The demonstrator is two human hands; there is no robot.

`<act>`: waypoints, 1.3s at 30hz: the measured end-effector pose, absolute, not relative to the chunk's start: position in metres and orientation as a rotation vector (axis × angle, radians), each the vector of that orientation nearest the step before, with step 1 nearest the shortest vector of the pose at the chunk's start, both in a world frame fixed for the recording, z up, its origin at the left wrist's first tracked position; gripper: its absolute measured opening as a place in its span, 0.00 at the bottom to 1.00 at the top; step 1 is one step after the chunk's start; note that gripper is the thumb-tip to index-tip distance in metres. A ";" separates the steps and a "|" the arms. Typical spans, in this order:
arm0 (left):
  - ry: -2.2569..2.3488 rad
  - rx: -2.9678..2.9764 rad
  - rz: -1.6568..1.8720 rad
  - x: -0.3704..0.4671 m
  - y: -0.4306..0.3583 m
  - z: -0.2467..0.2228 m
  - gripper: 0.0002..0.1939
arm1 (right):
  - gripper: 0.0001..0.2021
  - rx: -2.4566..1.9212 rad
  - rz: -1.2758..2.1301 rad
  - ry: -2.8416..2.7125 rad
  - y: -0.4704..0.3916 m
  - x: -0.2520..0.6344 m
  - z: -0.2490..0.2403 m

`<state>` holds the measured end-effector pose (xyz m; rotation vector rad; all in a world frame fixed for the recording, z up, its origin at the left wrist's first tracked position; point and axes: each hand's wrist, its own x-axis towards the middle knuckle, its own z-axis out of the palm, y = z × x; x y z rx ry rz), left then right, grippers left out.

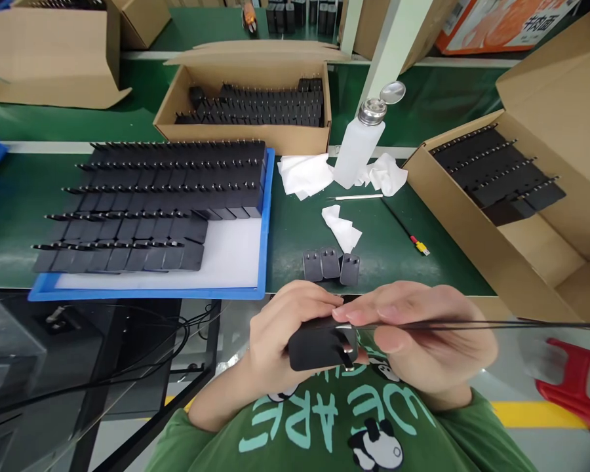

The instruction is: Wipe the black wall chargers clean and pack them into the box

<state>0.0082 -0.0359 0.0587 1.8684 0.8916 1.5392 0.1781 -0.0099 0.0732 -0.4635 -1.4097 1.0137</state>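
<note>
Close to my body, just off the table's front edge, my left hand [282, 331] is wrapped round a black plug adapter [314, 347] whose metal prongs face right. My right hand [423, 328] is beside it, its fingertips at the adapter's upper right; a thin dark line runs rightward across that hand, and what its fingers pinch is too small to name. Three small black adapters [330, 263] stand on the green table just beyond my hands. Rows of black adapters [167, 190] fill much of a blue-rimmed tray [267, 229] at the left.
An open carton [305, 139] of adapters lies behind the tray, another carton [491, 249] at the right. Between them are a white bottle [358, 147] with its lid up, white tissues [305, 174], a thin white stick [358, 196] and a dark cable [398, 221].
</note>
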 end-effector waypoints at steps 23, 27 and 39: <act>0.916 1.861 1.504 0.008 -0.037 0.059 0.19 | 0.18 -0.510 0.882 -1.514 -0.010 0.177 0.075; 0.924 1.837 1.502 0.008 -0.038 0.058 0.19 | 0.19 -0.515 0.879 -1.524 -0.009 0.177 0.074; 0.914 1.796 1.501 0.007 -0.038 0.055 0.25 | 0.13 -0.526 0.873 -1.436 -0.008 0.181 0.069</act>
